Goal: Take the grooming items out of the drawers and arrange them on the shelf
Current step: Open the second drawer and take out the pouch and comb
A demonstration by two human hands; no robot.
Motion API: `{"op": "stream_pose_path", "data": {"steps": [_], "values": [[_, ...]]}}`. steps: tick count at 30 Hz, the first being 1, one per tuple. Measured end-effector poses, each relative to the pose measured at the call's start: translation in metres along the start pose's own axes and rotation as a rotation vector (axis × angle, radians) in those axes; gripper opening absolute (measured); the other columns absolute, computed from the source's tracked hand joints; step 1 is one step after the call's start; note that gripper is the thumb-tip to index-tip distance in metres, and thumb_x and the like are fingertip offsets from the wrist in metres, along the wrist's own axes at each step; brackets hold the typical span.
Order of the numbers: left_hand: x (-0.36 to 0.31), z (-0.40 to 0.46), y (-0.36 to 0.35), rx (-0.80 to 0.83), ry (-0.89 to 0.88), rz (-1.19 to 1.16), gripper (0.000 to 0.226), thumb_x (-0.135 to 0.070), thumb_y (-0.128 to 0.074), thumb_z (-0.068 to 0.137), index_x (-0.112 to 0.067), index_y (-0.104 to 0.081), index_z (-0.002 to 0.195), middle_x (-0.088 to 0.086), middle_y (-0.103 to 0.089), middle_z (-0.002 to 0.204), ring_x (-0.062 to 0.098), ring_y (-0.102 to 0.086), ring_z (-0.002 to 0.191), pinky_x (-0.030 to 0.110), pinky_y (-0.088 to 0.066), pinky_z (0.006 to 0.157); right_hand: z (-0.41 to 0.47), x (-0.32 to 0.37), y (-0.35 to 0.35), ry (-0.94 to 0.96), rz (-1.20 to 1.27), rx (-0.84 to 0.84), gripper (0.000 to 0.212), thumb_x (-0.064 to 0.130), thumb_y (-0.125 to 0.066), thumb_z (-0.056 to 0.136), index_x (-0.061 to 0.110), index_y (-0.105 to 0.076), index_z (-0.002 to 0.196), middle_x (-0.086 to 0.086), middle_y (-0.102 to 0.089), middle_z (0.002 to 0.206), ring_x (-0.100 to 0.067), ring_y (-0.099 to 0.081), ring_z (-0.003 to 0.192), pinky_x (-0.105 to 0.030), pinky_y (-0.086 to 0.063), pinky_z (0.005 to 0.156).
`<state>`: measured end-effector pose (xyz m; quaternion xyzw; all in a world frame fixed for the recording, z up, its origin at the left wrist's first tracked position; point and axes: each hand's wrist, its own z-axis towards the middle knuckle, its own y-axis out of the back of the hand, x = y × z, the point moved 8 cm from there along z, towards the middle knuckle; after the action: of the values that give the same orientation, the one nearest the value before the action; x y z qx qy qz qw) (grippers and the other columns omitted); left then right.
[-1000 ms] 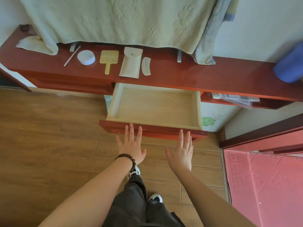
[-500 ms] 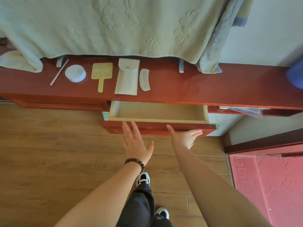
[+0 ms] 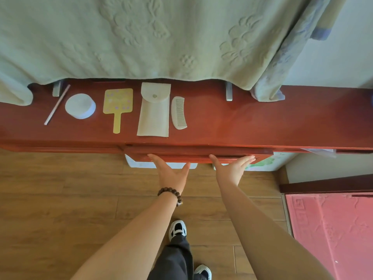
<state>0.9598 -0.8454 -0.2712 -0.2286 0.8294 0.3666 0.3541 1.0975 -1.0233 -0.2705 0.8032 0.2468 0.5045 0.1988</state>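
A row of grooming items lies on the red wooden shelf (image 3: 252, 122): a thin pink stick (image 3: 57, 105), a round white box (image 3: 80, 106), a yellow hand mirror (image 3: 118, 106), a pale pouch (image 3: 154, 111) and a white comb (image 3: 178, 113). Below the shelf edge the red drawer (image 3: 197, 155) is pushed almost flush. My left hand (image 3: 171, 172) and my right hand (image 3: 232, 168) press flat against the drawer front, fingers spread, holding nothing.
A pale green towel (image 3: 141, 37) hangs over the back of the shelf. Another drawer at the far right (image 3: 343, 151) stands slightly open with papers in it. A pink mat (image 3: 331, 229) lies on the wooden floor at the right. My feet are below.
The drawer went from wide open and empty to nearly shut. Both hands moved forward onto its front and pushed it in.
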Motion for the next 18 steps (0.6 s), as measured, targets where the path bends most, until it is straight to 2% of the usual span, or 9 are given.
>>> {"op": "stream_pose_path", "data": {"steps": [2,5,9,13,16,18], "values": [[-0.006,0.008,0.000,-0.002,-0.008,0.001,0.123,-0.036,-0.075,0.079,-0.015,0.027,0.145,0.004,0.009,0.160,0.018,-0.008,0.147,0.021,-0.014,0.108,0.006,0.007,-0.002,0.009,0.012,-0.010,0.134,0.052,-0.078,0.067,0.004,0.018,0.147,-0.010,0.019,0.158,-0.025,0.002,0.148,-0.041,-0.010,0.120],[-0.011,0.018,-0.001,0.011,-0.021,0.015,0.122,-0.037,-0.074,0.079,-0.016,0.027,0.145,0.003,0.008,0.161,0.018,-0.007,0.147,0.028,-0.016,0.115,0.013,0.014,-0.006,0.031,0.019,-0.011,0.130,0.051,-0.077,0.070,0.007,0.019,0.148,-0.009,0.019,0.159,-0.026,-0.001,0.148,-0.042,-0.013,0.120],[-0.012,0.019,0.000,0.007,-0.033,0.011,0.120,-0.039,-0.073,0.079,-0.016,0.023,0.146,0.002,0.005,0.161,0.016,-0.006,0.147,0.029,-0.016,0.116,0.016,0.014,-0.005,0.030,0.013,-0.019,0.126,0.051,-0.075,0.073,0.011,0.018,0.148,-0.004,0.018,0.159,-0.027,-0.009,0.148,-0.044,-0.021,0.117],[-0.014,0.008,0.004,-0.023,-0.051,0.054,0.107,-0.039,-0.072,0.080,-0.015,0.003,0.151,0.004,-0.005,0.161,0.018,-0.012,0.147,0.033,-0.021,0.115,0.012,0.012,0.003,0.042,-0.034,0.001,0.116,0.050,-0.071,0.078,0.012,0.012,0.150,-0.002,0.012,0.161,-0.024,-0.008,0.148,-0.041,-0.020,0.118],[-0.022,-0.009,0.004,-0.032,-0.129,0.173,0.088,-0.043,-0.069,0.081,-0.012,-0.021,0.148,0.009,-0.025,0.154,0.023,-0.030,0.140,0.039,-0.035,0.109,0.003,0.014,0.017,0.069,-0.120,0.029,0.099,0.049,-0.065,0.083,0.012,-0.005,0.152,-0.002,0.006,0.161,-0.022,-0.007,0.148,-0.038,-0.019,0.118],[-0.033,-0.025,0.001,0.004,-0.203,0.248,0.076,-0.044,-0.065,0.083,-0.012,-0.031,0.144,0.008,-0.036,0.148,0.023,-0.038,0.135,0.039,-0.040,0.105,-0.006,0.016,0.032,0.107,-0.131,0.034,0.090,0.049,-0.063,0.085,0.013,-0.015,0.151,-0.002,0.000,0.161,-0.020,-0.005,0.148,-0.039,-0.018,0.118]]}}
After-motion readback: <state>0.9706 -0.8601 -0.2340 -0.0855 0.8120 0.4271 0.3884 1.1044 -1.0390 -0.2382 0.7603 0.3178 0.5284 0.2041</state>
